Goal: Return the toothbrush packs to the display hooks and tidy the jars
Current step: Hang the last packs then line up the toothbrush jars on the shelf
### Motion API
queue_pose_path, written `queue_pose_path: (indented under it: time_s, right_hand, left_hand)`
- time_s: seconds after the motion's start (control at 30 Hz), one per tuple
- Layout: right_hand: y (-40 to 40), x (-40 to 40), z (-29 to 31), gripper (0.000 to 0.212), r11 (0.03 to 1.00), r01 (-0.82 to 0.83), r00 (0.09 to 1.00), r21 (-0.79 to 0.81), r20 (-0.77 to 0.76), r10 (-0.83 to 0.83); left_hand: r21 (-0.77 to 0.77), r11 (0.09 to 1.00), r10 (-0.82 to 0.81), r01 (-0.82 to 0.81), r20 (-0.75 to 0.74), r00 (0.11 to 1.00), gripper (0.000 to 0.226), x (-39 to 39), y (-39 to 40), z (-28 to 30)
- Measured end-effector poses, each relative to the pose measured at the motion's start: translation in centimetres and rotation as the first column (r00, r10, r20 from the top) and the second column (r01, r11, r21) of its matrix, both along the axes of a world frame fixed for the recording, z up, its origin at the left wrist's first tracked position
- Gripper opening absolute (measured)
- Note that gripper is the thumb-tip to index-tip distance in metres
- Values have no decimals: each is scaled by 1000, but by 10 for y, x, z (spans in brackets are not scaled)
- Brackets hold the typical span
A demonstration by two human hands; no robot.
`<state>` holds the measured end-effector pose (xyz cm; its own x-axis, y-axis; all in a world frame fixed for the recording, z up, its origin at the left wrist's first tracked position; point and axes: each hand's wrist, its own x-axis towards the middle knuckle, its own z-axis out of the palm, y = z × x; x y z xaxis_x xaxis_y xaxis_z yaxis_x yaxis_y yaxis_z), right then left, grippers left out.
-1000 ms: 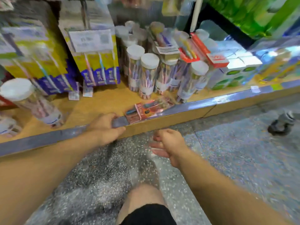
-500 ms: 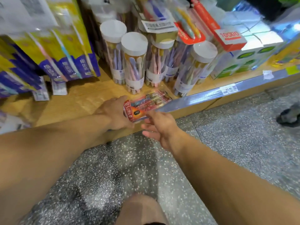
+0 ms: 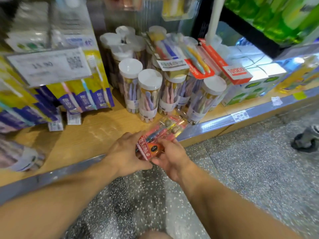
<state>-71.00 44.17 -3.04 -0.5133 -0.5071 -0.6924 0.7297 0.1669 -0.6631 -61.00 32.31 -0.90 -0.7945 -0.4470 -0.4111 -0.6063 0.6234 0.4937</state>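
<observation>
Centre of frame: left hand (image 3: 125, 153) and right hand (image 3: 170, 156) both grip red toothbrush pack (image 3: 156, 140), fingers curled on its near end. Pack lies tilted at front edge of wooden shelf (image 3: 89, 135). Just behind: cluster of white-lidded jars (image 3: 150, 94), upright. Left of frame: hanging yellow-purple packs (image 3: 82, 94).

Low wooden shelf (image 3: 89, 135), metal front rail (image 3: 215, 125) with price tag. Toothbrush jars (image 3: 149, 94), white lids, stand clustered just behind the grip. Green-white boxes (image 3: 250, 90) far right of it. One jar lies tipped (image 3: 19, 156) well left. Speckled terrazzo floor (image 3: 241, 169) below.
</observation>
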Motion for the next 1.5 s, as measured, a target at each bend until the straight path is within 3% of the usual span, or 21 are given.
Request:
queue_pose_path:
  time_s: [0.07,0.17,0.23,0.3,0.47,0.6,0.77,0.87,1.03,1.2,1.37,1.43,1.5]
  right_hand:
    - [4,5,9,23,992,59,996,-112,69,-51]
    - [10,12,18,29,987,-2,998,-163,60,12]
    - [13,19,28,26,980,-76,995,-185,51,87]
    - [14,26,37,23,968,-131,989,-212,43,143]
    - [14,50,46,32,971,-183,977,-153,83,198]
    - [9,72,52,30,955,-268,963,-125,-7,269]
    - [-7,98,64,29,914,-386,922,-123,-93,377]
    - [-19,122,70,27,874,-475,874,-108,-179,453]
    - [-41,169,72,11,855,-509,852,-95,-199,485]
    - [-55,202,85,32,794,-591,801,-141,-223,556]
    - [-71,231,98,35,761,-636,762,-129,-262,592]
    - [-79,241,99,36,741,-661,737,-121,-290,610]
    - [-88,249,95,33,701,-713,656,-25,-375,655]
  left_hand:
    - [167,983,81,-71,-52,995,88,11,2,3]
    - [515,825,335,-233,-115,935,73,28,-1,0]
    - [636,704,472,-316,-86,877,58,41,-7,1]
    - [686,639,505,-349,-32,862,52,53,-11,10]
    - [728,633,401,-263,-19,916,45,88,-13,32]
    - [731,628,413,-266,-24,910,29,115,-6,43]
    - [731,621,461,-284,-47,886,39,151,-8,50]
    - [742,595,523,-308,-66,850,36,180,-12,55]
    - [729,557,658,-397,-96,747,32,234,-12,60]
    - [752,500,731,-430,-100,675,35,275,-17,73]
    - [750,480,782,-456,-130,610,52,304,-23,72]
    - [766,444,819,-465,-136,558,49,315,-27,69]
    - [780,403,852,-478,-129,507,41,325,-31,65]
